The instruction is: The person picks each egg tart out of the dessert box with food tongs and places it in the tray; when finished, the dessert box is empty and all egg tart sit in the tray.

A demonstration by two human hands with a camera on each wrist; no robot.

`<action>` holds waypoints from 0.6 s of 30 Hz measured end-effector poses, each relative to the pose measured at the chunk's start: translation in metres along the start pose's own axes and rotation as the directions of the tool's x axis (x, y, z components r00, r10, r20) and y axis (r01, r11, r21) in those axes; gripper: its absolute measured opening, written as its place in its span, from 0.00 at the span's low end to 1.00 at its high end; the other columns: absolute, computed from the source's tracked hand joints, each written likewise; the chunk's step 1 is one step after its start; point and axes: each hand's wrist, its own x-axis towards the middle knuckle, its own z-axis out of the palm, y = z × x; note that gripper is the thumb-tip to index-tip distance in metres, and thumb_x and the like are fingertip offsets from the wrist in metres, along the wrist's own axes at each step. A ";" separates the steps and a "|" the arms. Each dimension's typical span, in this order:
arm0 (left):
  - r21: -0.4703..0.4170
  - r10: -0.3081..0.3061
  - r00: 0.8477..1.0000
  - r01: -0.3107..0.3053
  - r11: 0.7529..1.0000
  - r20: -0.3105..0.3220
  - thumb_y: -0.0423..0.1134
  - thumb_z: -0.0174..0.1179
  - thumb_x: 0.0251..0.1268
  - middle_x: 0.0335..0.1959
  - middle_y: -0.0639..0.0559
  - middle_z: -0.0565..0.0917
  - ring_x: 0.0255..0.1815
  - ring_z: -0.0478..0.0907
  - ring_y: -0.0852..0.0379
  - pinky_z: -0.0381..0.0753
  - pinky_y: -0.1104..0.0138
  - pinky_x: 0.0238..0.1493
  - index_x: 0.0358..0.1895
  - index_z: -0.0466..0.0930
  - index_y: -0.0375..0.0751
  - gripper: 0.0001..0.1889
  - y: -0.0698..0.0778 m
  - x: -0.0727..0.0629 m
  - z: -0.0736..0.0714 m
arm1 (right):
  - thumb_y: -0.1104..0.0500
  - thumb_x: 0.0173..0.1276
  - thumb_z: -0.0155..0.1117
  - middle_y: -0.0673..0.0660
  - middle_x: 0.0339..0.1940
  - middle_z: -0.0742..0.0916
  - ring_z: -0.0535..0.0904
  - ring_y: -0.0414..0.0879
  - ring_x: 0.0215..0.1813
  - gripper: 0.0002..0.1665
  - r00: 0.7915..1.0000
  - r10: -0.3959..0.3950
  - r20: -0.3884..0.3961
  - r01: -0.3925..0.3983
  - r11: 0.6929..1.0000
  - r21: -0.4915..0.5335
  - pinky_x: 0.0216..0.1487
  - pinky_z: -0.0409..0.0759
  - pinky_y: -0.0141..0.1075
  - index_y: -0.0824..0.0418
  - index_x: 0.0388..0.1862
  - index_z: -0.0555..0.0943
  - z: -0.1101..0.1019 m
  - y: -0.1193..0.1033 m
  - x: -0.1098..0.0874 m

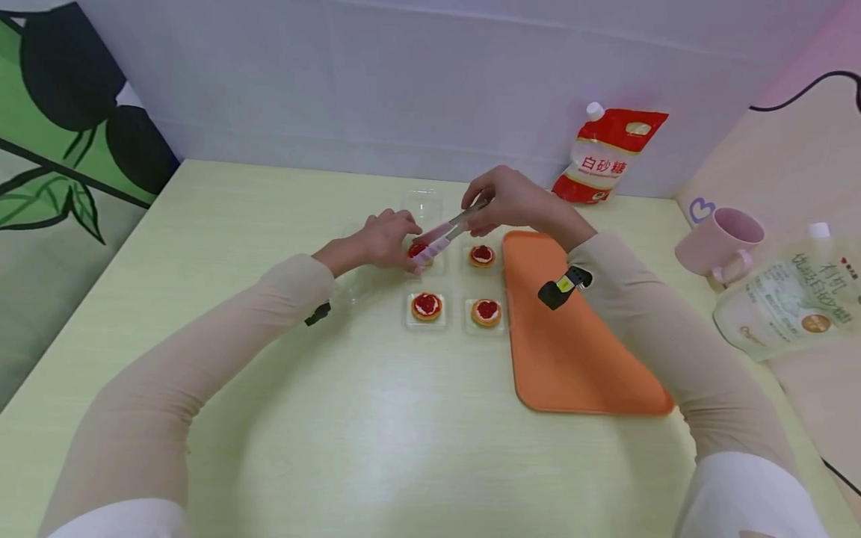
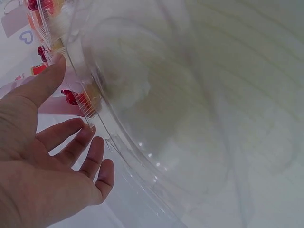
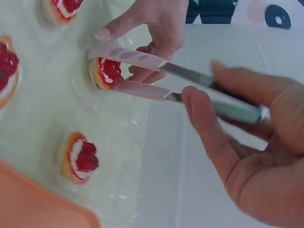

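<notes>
A red-topped tart [image 3: 109,72] is being straddled by the tips of the tongs [image 3: 135,57], in a clear plastic container [image 1: 440,265] at the rear left of four. The tongs are being gripped by the right hand [image 1: 501,200], their long axis being slanted leftward and down. The left hand [image 1: 386,239], fingers loosely spread, is being held nearer, just left; whether the container is being touched cannot be told.

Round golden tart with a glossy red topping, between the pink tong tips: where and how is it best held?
The round golden tart is likely best pinched across its pastry wall, from above, by the pink-tipped metal tongs in the right hand. Its wall offers raised sides, while the red topping faces up and could smear.
</notes>
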 end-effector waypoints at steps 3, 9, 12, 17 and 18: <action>-0.006 0.002 1.000 -0.002 1.000 -0.003 0.48 0.75 0.54 0.67 0.42 0.71 0.65 0.64 0.43 0.63 0.50 0.64 0.67 0.74 0.37 0.38 -0.001 -0.001 0.000 | 0.60 0.67 0.70 0.61 0.40 0.87 0.89 0.49 0.38 0.14 0.997 -0.060 -0.057 0.068 0.983 0.168 0.45 0.86 0.37 0.66 0.48 0.83 0.006 0.009 0.002; -0.008 0.021 1.000 -0.021 1.000 -0.017 0.48 0.76 0.53 0.65 0.41 0.73 0.63 0.65 0.43 0.64 0.50 0.62 0.64 0.77 0.38 0.35 -0.002 0.000 0.001 | 0.57 0.71 0.65 0.61 0.38 0.84 0.87 0.47 0.31 0.17 0.985 -0.084 -0.150 0.126 0.948 0.293 0.39 0.87 0.37 0.68 0.51 0.81 0.022 0.019 0.008; -0.008 0.024 0.999 -0.024 1.000 -0.023 0.49 0.76 0.52 0.64 0.41 0.73 0.63 0.66 0.42 0.64 0.50 0.62 0.64 0.77 0.37 0.36 -0.003 0.001 0.001 | 0.56 0.72 0.65 0.60 0.39 0.84 0.87 0.53 0.33 0.18 0.981 -0.072 -0.179 0.124 0.946 0.299 0.37 0.86 0.36 0.66 0.55 0.79 0.027 0.018 0.010; -0.001 0.016 1.000 -0.016 1.000 -0.026 0.49 0.77 0.51 0.64 0.41 0.73 0.63 0.66 0.43 0.64 0.49 0.62 0.64 0.77 0.36 0.37 -0.003 0.003 0.001 | 0.56 0.71 0.66 0.62 0.43 0.84 0.86 0.60 0.42 0.19 0.977 -0.070 -0.202 0.137 0.930 0.341 0.40 0.86 0.37 0.65 0.55 0.78 0.034 0.015 0.013; 0.003 0.016 1.000 -0.016 1.000 -0.026 0.50 0.77 0.51 0.64 0.42 0.73 0.63 0.66 0.43 0.63 0.49 0.63 0.64 0.77 0.37 0.37 -0.003 0.003 0.001 | 0.54 0.70 0.66 0.62 0.44 0.84 0.86 0.59 0.42 0.20 0.977 -0.060 -0.205 0.129 0.931 0.342 0.41 0.86 0.38 0.64 0.54 0.78 0.036 0.015 0.014</action>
